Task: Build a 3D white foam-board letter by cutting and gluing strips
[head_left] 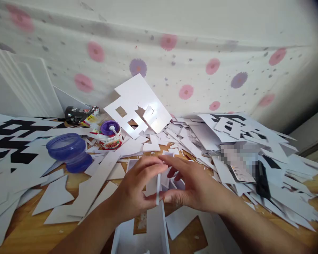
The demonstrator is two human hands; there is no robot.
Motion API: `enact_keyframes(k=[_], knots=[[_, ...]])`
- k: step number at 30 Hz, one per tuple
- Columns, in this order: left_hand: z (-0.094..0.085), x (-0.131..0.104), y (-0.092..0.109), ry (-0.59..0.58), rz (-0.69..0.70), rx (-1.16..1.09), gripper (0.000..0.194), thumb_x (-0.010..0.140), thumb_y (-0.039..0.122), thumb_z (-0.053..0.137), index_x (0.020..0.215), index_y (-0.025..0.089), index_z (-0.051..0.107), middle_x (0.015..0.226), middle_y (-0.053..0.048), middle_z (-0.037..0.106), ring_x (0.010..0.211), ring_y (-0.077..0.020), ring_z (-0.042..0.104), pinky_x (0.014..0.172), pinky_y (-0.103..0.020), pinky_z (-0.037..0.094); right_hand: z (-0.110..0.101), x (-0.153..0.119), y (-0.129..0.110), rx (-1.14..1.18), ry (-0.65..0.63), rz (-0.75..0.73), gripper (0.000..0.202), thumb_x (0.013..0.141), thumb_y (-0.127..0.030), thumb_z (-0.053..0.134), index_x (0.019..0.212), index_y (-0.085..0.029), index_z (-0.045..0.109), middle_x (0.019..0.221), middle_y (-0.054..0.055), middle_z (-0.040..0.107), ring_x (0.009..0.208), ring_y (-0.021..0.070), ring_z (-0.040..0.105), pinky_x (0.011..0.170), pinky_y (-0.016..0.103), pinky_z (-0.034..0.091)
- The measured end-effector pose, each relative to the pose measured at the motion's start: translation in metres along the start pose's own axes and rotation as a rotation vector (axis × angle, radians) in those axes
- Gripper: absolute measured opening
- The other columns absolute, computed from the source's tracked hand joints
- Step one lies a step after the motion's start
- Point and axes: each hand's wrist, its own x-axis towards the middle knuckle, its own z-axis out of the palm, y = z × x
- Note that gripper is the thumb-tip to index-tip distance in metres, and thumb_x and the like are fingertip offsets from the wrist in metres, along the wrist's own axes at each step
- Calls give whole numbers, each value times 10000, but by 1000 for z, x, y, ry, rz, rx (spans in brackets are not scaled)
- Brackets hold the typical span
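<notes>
My left hand point(137, 185) holds a small thin white board piece point(158, 188) upright between its thumb and fingers. Facing it from the right, my right hand point(190, 181) has its fingers bent and spread, and its fingertips meet those of my left hand around the piece. Whether the right fingers press on the piece is hard to tell. Below both hands lies a white box-like board structure point(163, 225) with raised side walls and a rectangular cut-out in its floor. More small upright white walls show behind the fingers, partly hidden.
A purple container point(69, 151) and a paper tub point(111, 139) stand at the left. A cut white panel point(140, 102) leans on the patterned curtain. Scraps cover much of the wooden table point(29, 236); a black-handled tool point(263, 180) lies right.
</notes>
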Motion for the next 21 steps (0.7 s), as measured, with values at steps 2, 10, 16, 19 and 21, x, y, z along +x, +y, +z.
enact_keyframes(k=[2, 10, 16, 19, 21], knots=[[-1, -1, 1, 49, -102, -106, 581, 752, 151, 727, 1266, 262, 479, 1234, -89, 560, 1187, -239, 542, 1028, -369, 483, -1, -3, 8, -134, 80, -18, 653, 795, -500, 715, 1359, -240, 511, 1121, 103, 630, 944, 219, 599, 809, 381, 531], [-1, -5, -7, 112, -547, -803, 422, 786, 228, 712, 1164, 324, 550, 1185, -57, 642, 987, -211, 650, 781, -313, 583, -18, -16, 28, 67, 113, 129, 275, 890, -453, 610, 991, -206, 676, 876, 39, 666, 758, 157, 608, 638, 267, 497], [-3, 1, -9, 132, -770, -886, 310, 771, 282, 711, 1072, 257, 644, 877, -40, 669, 690, -178, 643, 524, -279, 573, -12, -14, 24, 218, 102, 206, 272, 900, -435, 585, 834, -181, 653, 706, -1, 606, 605, 111, 527, 513, 217, 412], [-3, 4, -5, 72, -817, -941, 340, 742, 365, 740, 1041, 219, 673, 828, -62, 679, 654, -207, 652, 477, -306, 570, -10, -14, 25, 302, 99, 165, 283, 883, -435, 612, 777, -173, 630, 671, -8, 567, 573, 96, 494, 472, 202, 382], [-2, 5, -3, 43, -816, -1012, 293, 746, 396, 749, 950, 193, 696, 758, -61, 675, 615, -195, 644, 470, -295, 563, -10, -14, 26, 406, 82, 166, 290, 867, -437, 636, 760, -168, 617, 655, -15, 541, 547, 83, 462, 446, 190, 350]])
